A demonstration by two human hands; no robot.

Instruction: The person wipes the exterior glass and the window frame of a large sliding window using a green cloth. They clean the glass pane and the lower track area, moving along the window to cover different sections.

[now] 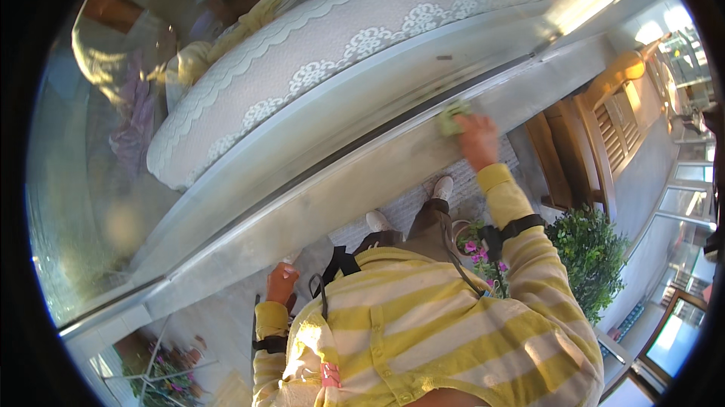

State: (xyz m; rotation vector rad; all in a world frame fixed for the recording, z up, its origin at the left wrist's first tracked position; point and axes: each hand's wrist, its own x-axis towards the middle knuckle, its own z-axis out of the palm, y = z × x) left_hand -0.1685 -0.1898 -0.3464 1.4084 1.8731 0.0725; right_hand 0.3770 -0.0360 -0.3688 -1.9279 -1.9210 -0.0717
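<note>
My right hand point(479, 138) presses a light green cloth point(453, 117) onto the pale window sill point(362, 172), close to the window's lower frame. The hand is slightly blurred. At the near edge of the sill, my left hand point(282, 282) is curled; a small whitish thing point(292, 257) shows by its fingers, too unclear to name. Above the sill stands the window glass point(122, 220), with a dark track point(362, 134) along its foot. Through the glass a bed with a lace-patterned cover point(340, 50) shows.
A wooden bench point(603, 141) stands at the right, beside a leafy green plant point(589, 260). Pink flowers point(478, 251) in a pot are near my right leg. At the lower left, more potted flowers point(164, 378) stand behind thin metal bars. A grey mat point(354, 231) lies under my feet.
</note>
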